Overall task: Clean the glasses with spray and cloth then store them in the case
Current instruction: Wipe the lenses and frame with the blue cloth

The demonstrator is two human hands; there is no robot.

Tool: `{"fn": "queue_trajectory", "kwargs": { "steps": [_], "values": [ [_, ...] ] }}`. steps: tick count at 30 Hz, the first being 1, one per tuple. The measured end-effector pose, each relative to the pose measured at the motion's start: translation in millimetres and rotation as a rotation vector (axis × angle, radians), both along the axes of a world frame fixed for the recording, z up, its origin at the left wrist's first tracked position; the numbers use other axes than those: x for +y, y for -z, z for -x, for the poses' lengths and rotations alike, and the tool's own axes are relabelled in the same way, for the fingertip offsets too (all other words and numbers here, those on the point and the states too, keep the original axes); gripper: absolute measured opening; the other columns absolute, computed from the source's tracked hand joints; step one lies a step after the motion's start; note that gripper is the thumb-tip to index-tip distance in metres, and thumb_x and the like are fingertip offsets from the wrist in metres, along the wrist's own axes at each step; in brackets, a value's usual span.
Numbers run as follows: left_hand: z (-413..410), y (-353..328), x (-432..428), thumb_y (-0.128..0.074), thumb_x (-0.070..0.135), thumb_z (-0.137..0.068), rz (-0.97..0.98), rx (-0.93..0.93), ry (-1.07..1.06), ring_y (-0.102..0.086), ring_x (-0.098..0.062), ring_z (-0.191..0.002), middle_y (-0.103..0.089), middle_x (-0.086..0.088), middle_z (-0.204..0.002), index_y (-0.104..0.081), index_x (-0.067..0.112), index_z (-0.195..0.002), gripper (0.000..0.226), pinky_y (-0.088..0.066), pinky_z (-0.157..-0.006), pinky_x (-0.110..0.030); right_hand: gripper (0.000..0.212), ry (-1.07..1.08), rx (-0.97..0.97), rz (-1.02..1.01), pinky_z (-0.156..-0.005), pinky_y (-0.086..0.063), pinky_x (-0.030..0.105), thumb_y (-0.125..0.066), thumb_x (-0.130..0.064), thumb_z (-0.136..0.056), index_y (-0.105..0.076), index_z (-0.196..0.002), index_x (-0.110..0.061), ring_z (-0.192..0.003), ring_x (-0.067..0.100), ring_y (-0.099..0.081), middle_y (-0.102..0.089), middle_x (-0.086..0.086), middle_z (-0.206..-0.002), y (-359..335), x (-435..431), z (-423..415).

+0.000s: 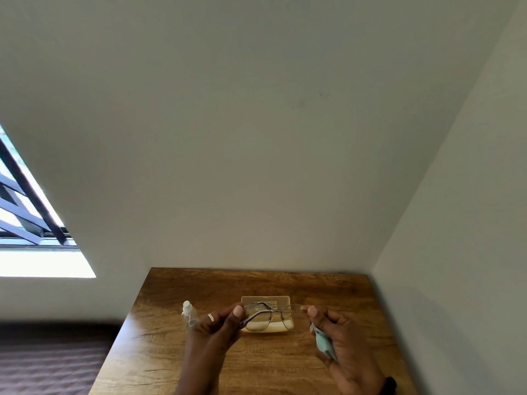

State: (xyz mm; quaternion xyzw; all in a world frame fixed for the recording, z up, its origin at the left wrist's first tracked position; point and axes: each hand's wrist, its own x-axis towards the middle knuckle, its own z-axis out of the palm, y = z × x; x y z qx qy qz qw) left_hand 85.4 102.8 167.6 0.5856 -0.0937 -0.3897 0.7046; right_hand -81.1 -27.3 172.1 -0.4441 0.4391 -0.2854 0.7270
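Observation:
Thin metal-framed glasses (275,316) hang above the table between both hands. My left hand (216,326), a ring on one finger, pinches the frame's left end. My right hand (339,332) pinches the right end and also holds a light blue cloth (323,342) folded against the palm. Behind and below the glasses lies the open beige case (266,300), its lid raised toward the wall. A small clear spray bottle (188,312) with a white cap stands at the left, partly hidden by my left hand.
The wooden table (199,286) sits in a corner, with walls behind and to the right. A window is at the far left, and a dark patterned surface lies lower left, below the table's edge.

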Motion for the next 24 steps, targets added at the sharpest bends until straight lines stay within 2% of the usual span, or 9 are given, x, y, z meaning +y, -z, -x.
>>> {"fn": "queue_trajectory", "kwargs": {
  "steps": [3, 8, 12, 14, 15, 17, 18, 21, 24],
  "values": [
    [-0.8, 1.9, -0.8, -0.07, 0.012, -0.085, -0.013, 0.015, 0.001, -0.069, -0.03, -0.105, -0.079, -0.015, -0.096, -0.077, 0.002, -0.1, 0.02, -0.054, -0.09, -0.044, 0.031, -0.004, -0.006, -0.006, -0.03, -0.03, 0.018, -0.073, -0.025, -0.072, -0.075, -0.089, 0.0, -0.04, 0.011, -0.042, -0.057, 0.009, -0.065, 0.3, 0.3, 1.1],
    [0.3, 5.0, -0.3, -0.067, 0.009, -0.089, -0.021, 0.037, -0.006, -0.069, -0.035, -0.108, -0.078, -0.019, -0.099, -0.076, -0.001, -0.101, 0.018, -0.051, -0.101, -0.056, 0.03, -0.005, -0.018, -0.016, -0.032, -0.029, 0.018, -0.073, -0.026, -0.073, -0.075, -0.089, 0.0, -0.04, 0.012, -0.041, -0.06, 0.008, -0.064, 1.7, 1.7, -0.4],
    [0.0, 3.1, -0.1, -0.067, 0.008, -0.09, -0.043, -0.004, -0.011, -0.072, -0.033, -0.1, -0.079, -0.019, -0.092, -0.076, -0.002, -0.096, 0.015, -0.055, -0.096, -0.052, 0.027, -0.004, 0.002, -0.006, -0.034, -0.03, 0.019, -0.073, -0.027, -0.073, -0.076, -0.086, -0.003, -0.042, 0.013, -0.042, -0.06, 0.007, -0.063, 1.2, 2.5, -0.7],
    [-0.7, 1.0, 0.0, -0.066, 0.007, -0.091, -0.048, -0.04, -0.013, -0.072, -0.031, -0.095, -0.079, -0.017, -0.087, -0.076, -0.001, -0.091, 0.013, -0.057, -0.089, -0.048, 0.026, -0.004, 0.039, 0.044, -0.039, -0.037, 0.023, -0.074, -0.029, -0.073, -0.078, -0.086, -0.006, -0.051, 0.017, -0.051, -0.061, 0.008, -0.065, -0.1, 3.5, -1.6],
    [-1.4, 0.0, -0.1, -0.066, 0.007, -0.092, -0.047, -0.058, -0.015, -0.072, -0.031, -0.093, -0.079, -0.016, -0.085, -0.077, 0.0, -0.089, 0.013, -0.058, -0.086, -0.046, 0.025, 0.002, 0.063, 0.084, -0.047, -0.043, 0.024, -0.074, -0.03, -0.073, -0.078, -0.084, -0.008, -0.059, 0.02, -0.058, -0.066, 0.008, -0.068, -0.5, 4.2, -2.1],
    [-3.2, -0.5, 0.2, -0.066, 0.007, -0.092, -0.045, -0.088, -0.017, -0.073, -0.031, -0.09, -0.079, -0.016, -0.084, -0.077, 0.001, -0.087, 0.013, -0.06, -0.081, -0.043, 0.021, 0.002, 0.121, 0.177, -0.06, -0.051, 0.022, -0.074, -0.03, -0.076, -0.079, -0.082, -0.011, -0.078, 0.022, -0.067, -0.075, 0.006, -0.081, -1.5, 5.9, -3.2],
    [-4.3, -0.2, 0.5, -0.067, 0.008, -0.091, -0.044, -0.095, -0.019, -0.074, -0.031, -0.09, -0.079, -0.016, -0.084, -0.077, 0.001, -0.087, 0.013, -0.06, -0.08, -0.042, 0.019, -0.007, 0.145, 0.218, -0.06, -0.052, 0.02, -0.074, -0.031, -0.077, -0.079, -0.082, -0.013, -0.083, 0.022, -0.068, -0.076, 0.005, -0.085, -1.7, 6.5, -3.6],
    [-6.7, 2.3, 2.6, -0.067, 0.01, -0.091, -0.043, -0.089, -0.025, -0.074, -0.03, -0.09, -0.079, -0.017, -0.085, -0.077, 0.0, -0.091, 0.015, -0.06, -0.078, -0.04, 0.019, -0.041, 0.193, 0.29, -0.06, -0.05, 0.019, -0.074, -0.034, -0.076, -0.079, -0.084, -0.018, -0.086, 0.022, -0.068, -0.076, 0.001, -0.085, -1.9, 7.0, -4.3],
    [-8.4, 3.5, 4.6, -0.067, 0.01, -0.091, -0.037, -0.082, -0.03, -0.074, -0.028, -0.089, -0.079, -0.016, -0.085, -0.077, -0.001, -0.092, 0.015, -0.061, -0.076, -0.038, 0.018, -0.075, 0.193, 0.294, -0.067, -0.052, 0.025, -0.074, -0.034, -0.076, -0.08, -0.086, -0.02, -0.089, 0.022, -0.068, -0.077, -0.001, -0.088, 0.5, 5.3, -5.3]
  ]
}}
